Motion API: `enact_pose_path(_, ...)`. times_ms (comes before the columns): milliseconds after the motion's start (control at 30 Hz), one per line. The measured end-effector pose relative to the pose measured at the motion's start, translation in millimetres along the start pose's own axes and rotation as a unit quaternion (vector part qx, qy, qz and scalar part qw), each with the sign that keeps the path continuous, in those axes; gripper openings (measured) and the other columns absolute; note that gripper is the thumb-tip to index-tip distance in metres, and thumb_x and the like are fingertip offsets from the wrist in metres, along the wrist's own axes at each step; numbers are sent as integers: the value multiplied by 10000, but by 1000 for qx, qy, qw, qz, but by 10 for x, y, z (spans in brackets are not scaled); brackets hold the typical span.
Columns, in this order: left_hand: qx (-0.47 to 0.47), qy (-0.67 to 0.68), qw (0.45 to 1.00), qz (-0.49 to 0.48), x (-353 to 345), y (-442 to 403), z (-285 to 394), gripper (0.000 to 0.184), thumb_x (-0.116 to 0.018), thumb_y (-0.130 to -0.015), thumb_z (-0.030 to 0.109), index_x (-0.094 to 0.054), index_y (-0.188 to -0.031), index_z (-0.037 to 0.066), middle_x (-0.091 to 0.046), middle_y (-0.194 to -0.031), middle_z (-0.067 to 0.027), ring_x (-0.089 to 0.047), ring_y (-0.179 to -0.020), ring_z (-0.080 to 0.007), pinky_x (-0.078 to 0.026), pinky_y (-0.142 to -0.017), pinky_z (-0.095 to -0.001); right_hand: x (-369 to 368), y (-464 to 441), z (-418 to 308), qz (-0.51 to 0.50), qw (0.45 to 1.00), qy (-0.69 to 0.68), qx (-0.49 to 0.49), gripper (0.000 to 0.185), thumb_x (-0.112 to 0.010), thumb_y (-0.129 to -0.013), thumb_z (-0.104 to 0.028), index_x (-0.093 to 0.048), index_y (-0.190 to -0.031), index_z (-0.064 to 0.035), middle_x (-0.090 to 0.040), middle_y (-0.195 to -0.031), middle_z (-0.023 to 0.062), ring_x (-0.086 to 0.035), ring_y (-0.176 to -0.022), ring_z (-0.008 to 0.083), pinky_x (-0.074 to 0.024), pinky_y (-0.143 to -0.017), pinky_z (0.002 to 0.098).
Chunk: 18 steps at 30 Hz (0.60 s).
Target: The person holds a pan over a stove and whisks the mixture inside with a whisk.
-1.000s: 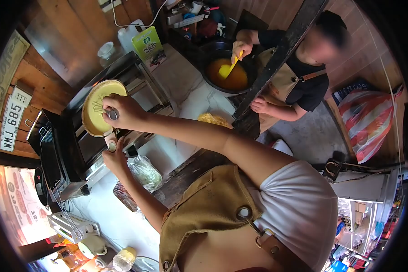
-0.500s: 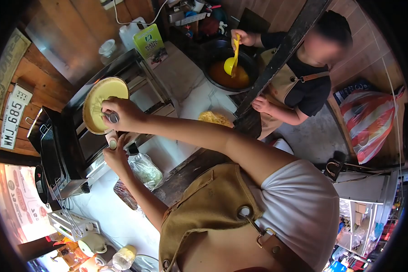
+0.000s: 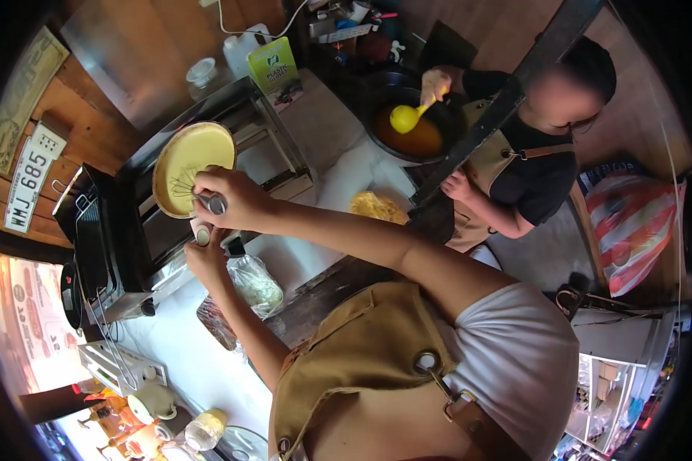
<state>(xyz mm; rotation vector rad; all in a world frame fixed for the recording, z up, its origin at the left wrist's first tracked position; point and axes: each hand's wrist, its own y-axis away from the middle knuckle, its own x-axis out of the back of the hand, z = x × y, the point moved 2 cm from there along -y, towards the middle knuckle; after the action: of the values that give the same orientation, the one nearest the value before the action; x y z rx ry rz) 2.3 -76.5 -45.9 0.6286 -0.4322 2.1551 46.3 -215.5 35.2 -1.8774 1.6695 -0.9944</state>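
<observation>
My left hand (image 3: 207,259) is closed round the handle of a frying pan (image 3: 159,181), which is tilted above the black metal stove. Pale yellow liquid (image 3: 200,146) covers the inside of the pan. In my right hand (image 3: 238,201) is a whisk (image 3: 181,187), gripped by its grey handle. Its wires reach into the yellow liquid near the pan's lower edge. Below my forearms, a clear plastic bag (image 3: 255,286) with pale green contents lies on the marbled counter (image 3: 181,326).
Across the counter a co-worker holds a yellow ladle (image 3: 407,117) over a dark wok (image 3: 377,146) of orange-brown liquid. A dark post (image 3: 515,92) slants between us. A yellow crumbly heap (image 3: 378,206) lies beside the wok. The black stove (image 3: 115,253) stands along the left.
The whisk's wires show more plainly now, nearer the pan's lower edge. The co-worker's ladle has tipped over to the left. The whole view has shifted slightly.
</observation>
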Motion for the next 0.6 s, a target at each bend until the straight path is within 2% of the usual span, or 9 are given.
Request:
enact_pose_path(200, 17, -3, 1000, -20, 0, -9, -1, 453, -766, -674, 313, -459, -575, -4, -490, -482, -66, -450, -368, -113, -374, -332, -256, -67, -87, 292, 22, 998, 60, 30, 175, -637, -707, -93, -484, -777, -46, -501, -720, 78, -530, -616, 240, -434, -576, 338)
enact_pose_path(233, 30, -3, 999, -31, 13, -21, -2, 541, -800, -604, 381, -454, -654, -32, -524, -499, -106, -500, -379, -157, -412, -346, -289, -24, -98, 273, 52, 991, 108, 56, 180, -637, -698, -95, -474, -764, -55, -492, -710, 74, -521, -608, 239, -428, -563, 340)
enact_pose_path(300, 28, -3, 999, -29, 7, -20, 23, 539, -797, -609, 384, -454, -654, -31, -523, -498, -104, -498, -376, -157, -413, -347, -289, 31, -102, 238, 98, 979, 157, 82, 197, -635, -680, -103, -448, -735, -77, -466, -688, 67, -503, -593, 234, -412, -532, 348)
enact_pose_path(333, 29, -8, 999, -25, 17, -7, 13, 538, -793, -614, 386, -454, -654, -29, -522, -497, -102, -496, -373, -158, -414, -347, -290, 56, -74, 193, 98, 980, 157, 79, 197, -635, -680, -103, -448, -735, -77, -466, -688, 67, -503, -593, 234, -412, -532, 348)
enact_pose_path(367, 15, -22, 1000, -17, 8, -9, 0, 458, -763, -678, 329, -455, -621, -4, -497, -490, -74, -458, -366, -116, -380, -328, -261, 84, -39, 155, 86, 984, 143, 56, 195, -633, -681, -102, -451, -743, -74, -467, -688, 67, -505, -595, 235, -412, -534, 350)
enact_pose_path(500, 5, -30, 999, -20, 7, -7, -3, 470, -757, -685, 345, -457, -626, -12, -498, -487, -81, -467, -367, -121, -385, -328, -267, 146, 28, -88, 37, 996, 84, -2, 189, -633, -679, -104, -460, -748, -65, -471, -681, 65, -517, -600, 236, -415, -535, 345)
enact_pose_path(567, 4, -28, 1000, -12, -12, -59, -93, 548, -769, -638, 420, -451, -653, -26, -534, -504, -125, -523, -381, -187, -423, -363, -308, 100, 48, -146, 35, 997, 71, -4, 186, -634, -678, -104, -464, -741, -62, -474, -680, 64, -525, -602, 235, -417, -537, 341)
enact_pose_path(600, 3, -28, 1000, -12, -28, -66, -132, 548, -769, -638, 420, -451, -653, -26, -534, -504, -125, -523, -381, -187, -423, -363, -308, 70, 47, -158, 30, 998, 56, -4, 183, -634, -677, -104, -467, -735, -59, -478, -679, 63, -532, -604, 234, -419, -539, 337)
